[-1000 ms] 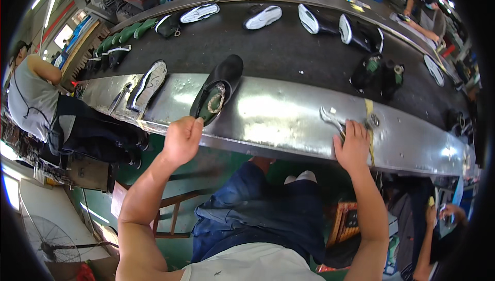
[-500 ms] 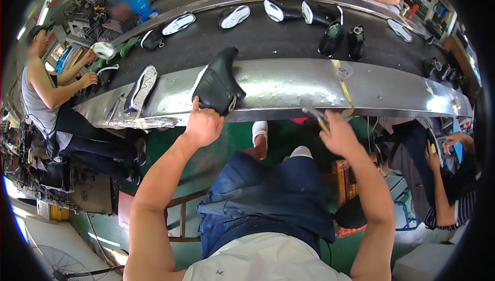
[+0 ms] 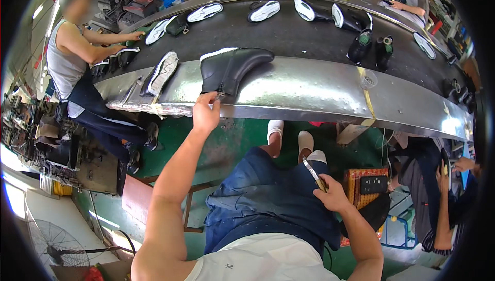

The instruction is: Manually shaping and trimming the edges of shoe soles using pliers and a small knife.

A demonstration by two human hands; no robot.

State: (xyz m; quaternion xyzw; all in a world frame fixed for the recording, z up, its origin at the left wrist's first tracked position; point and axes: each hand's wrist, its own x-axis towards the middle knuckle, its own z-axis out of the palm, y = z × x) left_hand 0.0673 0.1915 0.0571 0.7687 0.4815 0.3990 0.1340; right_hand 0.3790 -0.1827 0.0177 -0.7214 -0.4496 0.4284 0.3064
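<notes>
A black ankle boot point(image 3: 227, 69) lies on its side on the bench's metal edge, toe to the right. A zipper runs along its side, and a white sole edge shows on its far side. My left hand point(image 3: 206, 115) has its fingers closed at the boot's collar, beside the zipper end. Over my lap, away from the boot, my right hand point(image 3: 334, 193) is closed round a hand tool point(image 3: 312, 171) with a long bright metal end and a yellowish handle. Its exact kind is unclear.
The dark bench top point(image 3: 289, 38) carries several shoes. A white-soled shoe point(image 3: 162, 73) lies left of the boot; a clear cup point(image 3: 368, 80) stands at right. One co-worker point(image 3: 77, 49) handles shoes at left; another sits at lower right. A wire fan point(image 3: 51, 245) stands lower left.
The boot has gone from upright and tilted to lying on its side, toe rightward. My left hand has shifted to its collar. My right hand has drawn back toward my lap with the tool.
</notes>
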